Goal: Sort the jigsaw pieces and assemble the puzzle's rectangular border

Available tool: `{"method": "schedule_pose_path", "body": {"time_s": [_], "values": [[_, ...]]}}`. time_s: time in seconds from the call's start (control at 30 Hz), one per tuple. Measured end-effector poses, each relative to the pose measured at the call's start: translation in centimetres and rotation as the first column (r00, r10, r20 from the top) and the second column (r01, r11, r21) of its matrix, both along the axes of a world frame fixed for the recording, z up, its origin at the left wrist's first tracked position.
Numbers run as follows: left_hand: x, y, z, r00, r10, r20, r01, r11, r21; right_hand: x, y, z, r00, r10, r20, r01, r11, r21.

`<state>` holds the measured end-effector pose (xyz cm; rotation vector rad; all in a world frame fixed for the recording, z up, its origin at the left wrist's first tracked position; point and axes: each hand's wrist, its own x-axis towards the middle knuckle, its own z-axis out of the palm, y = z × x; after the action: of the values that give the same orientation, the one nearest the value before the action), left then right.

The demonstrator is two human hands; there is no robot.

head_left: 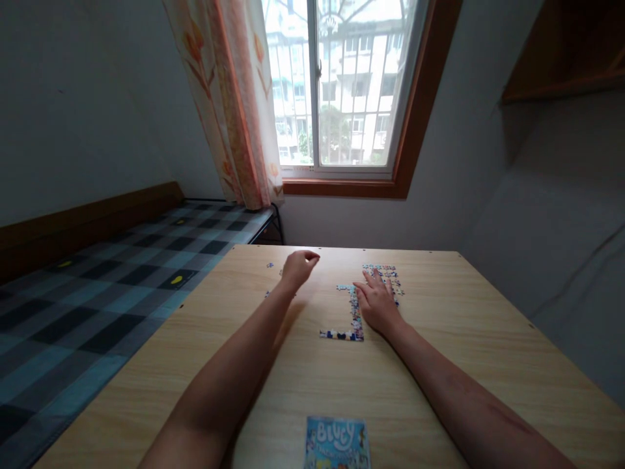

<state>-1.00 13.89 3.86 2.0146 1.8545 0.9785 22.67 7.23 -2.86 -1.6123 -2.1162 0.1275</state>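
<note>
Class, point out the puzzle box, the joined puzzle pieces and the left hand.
puzzle box (336,443), head view, printed lid.
joined puzzle pieces (356,322), head view, upright strip.
left hand (297,268), head view, middle.

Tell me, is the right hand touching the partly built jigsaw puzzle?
Touching. The head view shows the right hand lying flat, fingers spread over the far pieces of the jigsaw puzzle, thumb edge against its joined strip.

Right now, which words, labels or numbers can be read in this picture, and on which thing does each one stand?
"BLUEY": pale letters on the blue card at the near edge of the table.
Smaller print under that word: too blurred to read.
Joined puzzle pieces by the right hand: coloured pattern only, too small to show any text.
No other text shows.
</note>
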Motion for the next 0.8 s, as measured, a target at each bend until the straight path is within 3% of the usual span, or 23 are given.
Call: {"method": "schedule_pose_path", "body": {"time_s": [0.13,0.27,0.5,0.8], "values": [[-4.6,0.6,2.5,0.968,0.218,-0.120,-0.222,0.975,-0.020,0.0,0.0,0.0,1.000,0.002,-0.013,-0.002,1.000,0.011],[-7.0,0.7,2.3,0.893,0.259,-0.369,-0.345,0.919,-0.189,-0.1,-0.1,0.1,1.000,-0.001,-0.009,0.001,1.000,0.009],[-6.7,0.9,0.3,0.865,0.222,-0.450,-0.360,0.899,-0.250,0.0,-0.1,0.0,1.000,0.001,-0.007,-0.001,1.000,0.017],[-6.3,0.8,-0.3,0.837,0.202,-0.508,-0.372,0.891,-0.259,0.0,0.0,0.0,1.000,0.006,-0.017,-0.006,1.000,0.000]]}}
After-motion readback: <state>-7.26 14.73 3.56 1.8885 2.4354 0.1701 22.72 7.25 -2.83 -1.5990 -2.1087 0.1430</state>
